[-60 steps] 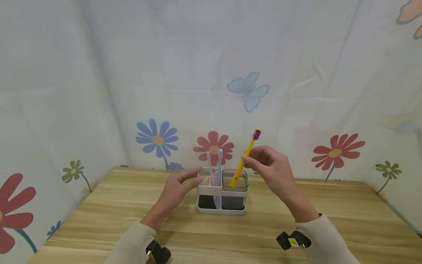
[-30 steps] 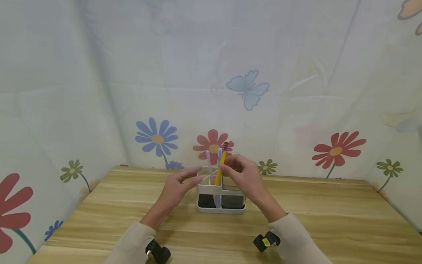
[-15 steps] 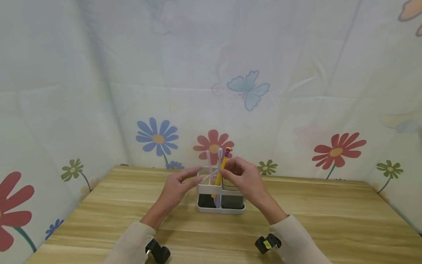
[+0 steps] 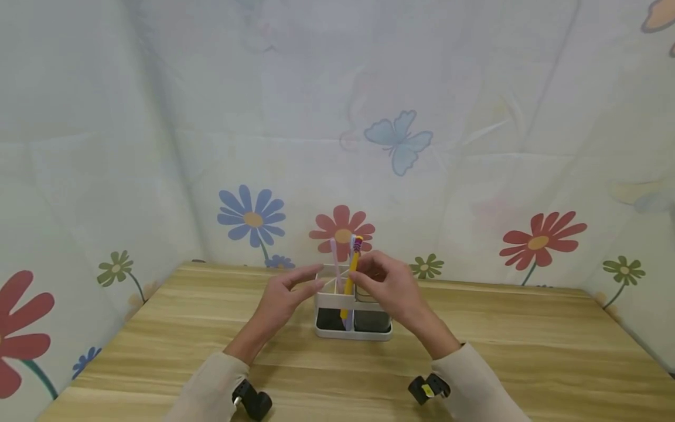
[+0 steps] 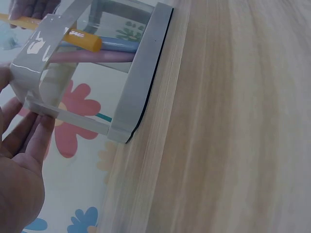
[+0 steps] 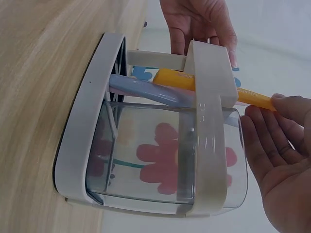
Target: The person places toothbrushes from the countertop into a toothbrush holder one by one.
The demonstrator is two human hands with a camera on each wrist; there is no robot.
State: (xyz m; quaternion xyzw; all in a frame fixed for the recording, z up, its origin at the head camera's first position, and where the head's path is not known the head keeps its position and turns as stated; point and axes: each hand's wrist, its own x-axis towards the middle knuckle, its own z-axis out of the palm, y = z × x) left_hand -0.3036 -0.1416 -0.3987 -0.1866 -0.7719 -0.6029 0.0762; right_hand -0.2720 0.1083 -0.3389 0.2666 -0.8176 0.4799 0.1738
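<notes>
A white toothbrush holder [image 4: 334, 302] stands on the wooden table. My left hand [image 4: 285, 298] grips its upper left corner, with fingertips against the frame in the left wrist view. Between thumb and fingertips, my right hand [image 4: 392, 287] pinches a yellow toothbrush [image 4: 350, 283] by the handle, bristles up. Its lower end hangs inside the upper frame, above the base, as the yellow handle [image 6: 170, 77] in the right wrist view shows. A pink toothbrush [image 4: 334, 252] and a pale blue-purple toothbrush [image 6: 150, 91] stand in the holder. The blue one is partly hidden behind the yellow one.
A clear cup [image 6: 160, 150] sits in the holder's right section, partly behind my right hand in the head view. The holder's base carries a dark pad [image 4: 329, 319]. A flower-printed curtain [image 4: 448, 205] hangs behind the table [image 4: 211, 328].
My right hand has carried the yellow toothbrush left from over the clear cup to the holder's slotted side and lowered it through the frame. The left hand stays at the corner.
</notes>
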